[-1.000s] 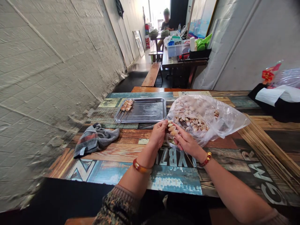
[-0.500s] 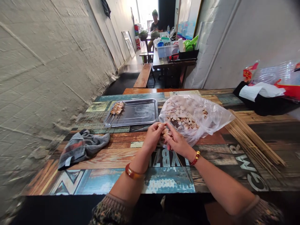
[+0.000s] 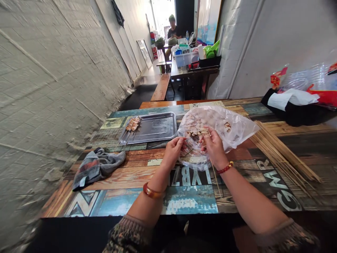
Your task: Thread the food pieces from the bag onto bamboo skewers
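My right hand [image 3: 214, 147] is closed on a thin bamboo skewer [image 3: 216, 181], whose bare end points down toward the table's near edge. Pale pieces of meat [image 3: 201, 133] show at its fingertips, over the bag; I cannot tell how many are on the stick. My left hand [image 3: 173, 151] is a little to the left, thumb and fingers pinched together; what they hold, if anything, is too small to make out. Under and behind both hands lies an open clear plastic bag [image 3: 237, 131] with many pale meat pieces inside.
A metal tray [image 3: 160, 128] with several loaded skewers [image 3: 133, 123] lies at the back left. Nearer sits a grey cloth [image 3: 98, 167]. Loose bamboo skewers [image 3: 284, 154] are spread at right, below a black bag [image 3: 285, 112]. A person [image 3: 172, 30] sits far behind.
My hands have come apart. The right one has moved up and to the right with the skewer, while the left stays almost in place. The view has shifted slightly.
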`<state>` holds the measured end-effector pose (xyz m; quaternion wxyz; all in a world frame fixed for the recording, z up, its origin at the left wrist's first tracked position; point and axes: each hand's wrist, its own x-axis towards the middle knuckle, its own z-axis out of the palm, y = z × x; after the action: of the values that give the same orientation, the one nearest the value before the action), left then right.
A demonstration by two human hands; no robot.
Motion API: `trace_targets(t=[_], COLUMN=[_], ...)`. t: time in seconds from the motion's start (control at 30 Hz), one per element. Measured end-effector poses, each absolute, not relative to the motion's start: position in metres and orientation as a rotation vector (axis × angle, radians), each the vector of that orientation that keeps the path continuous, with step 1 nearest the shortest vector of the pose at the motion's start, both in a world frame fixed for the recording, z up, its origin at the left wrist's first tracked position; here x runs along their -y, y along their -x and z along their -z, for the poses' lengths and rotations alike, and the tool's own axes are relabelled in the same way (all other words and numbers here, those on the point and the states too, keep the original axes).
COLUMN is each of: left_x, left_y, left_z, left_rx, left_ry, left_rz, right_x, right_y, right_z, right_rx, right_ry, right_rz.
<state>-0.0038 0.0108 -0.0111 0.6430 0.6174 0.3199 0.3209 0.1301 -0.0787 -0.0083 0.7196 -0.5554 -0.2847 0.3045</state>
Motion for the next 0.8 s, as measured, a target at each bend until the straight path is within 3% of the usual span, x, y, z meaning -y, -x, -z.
trace_targets(t=[0.23,0.43,0.63,0.8], left_x=[-0.023,-0.030,-0.029,-0.031], left_y=[-0.018,-0.038,-0.042,-0.049], left_z=[0.006,-0.003,-0.001,0.005], left_rx=[-0.742,-0.931,-1.164,-1.177], left_ry=[-2.096,-2.600,-2.721,-2.603], left_rz=[-0.820,-0.535,-0.379,-0.452], right_x=[0.078,0.076,0.076,0.077], right_y=[-0.132,-0.133,-0.135,-0.134], right_z=[0.007,0.010,0.012,0.012], right_rx=[0.638,0.655,0.702,0.735], right_ry=[1.221,1.223,1.205,1.227], right_rz=[-0.670,-0.659,-0.639,-0.622])
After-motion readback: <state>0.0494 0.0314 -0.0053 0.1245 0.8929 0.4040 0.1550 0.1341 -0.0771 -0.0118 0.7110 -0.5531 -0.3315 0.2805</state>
